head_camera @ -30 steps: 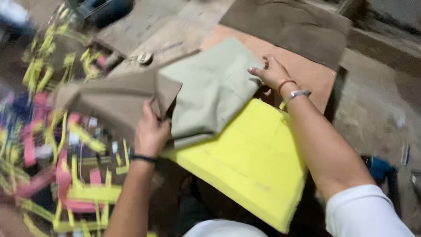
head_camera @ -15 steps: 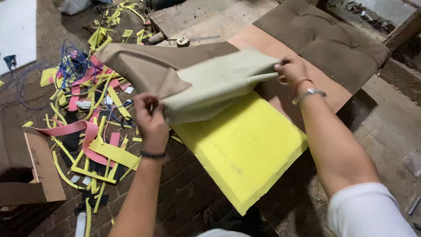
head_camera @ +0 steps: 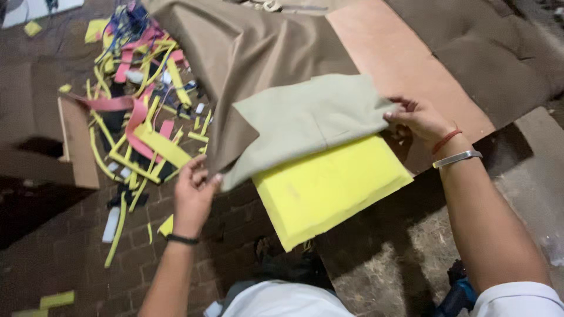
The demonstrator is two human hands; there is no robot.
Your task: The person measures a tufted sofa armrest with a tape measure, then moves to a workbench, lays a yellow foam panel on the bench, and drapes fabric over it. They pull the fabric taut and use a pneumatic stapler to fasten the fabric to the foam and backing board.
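Two hands [head_camera: 191,194], limp fabric [head_camera: 305,117]

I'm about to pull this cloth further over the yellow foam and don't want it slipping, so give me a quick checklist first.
1. Left hand pinches the fabric cover at its lower corner: ok.
2. Right hand grips the cover's right edge: ok.
3. Cover spans the yellow foam block: not ok, the near half shows bare.
4. Foam lies flat on the brown board: cannot tell, its near corner juts past the edge.
5. Foam scraps clear of the cover: ok, they lie off to the left.
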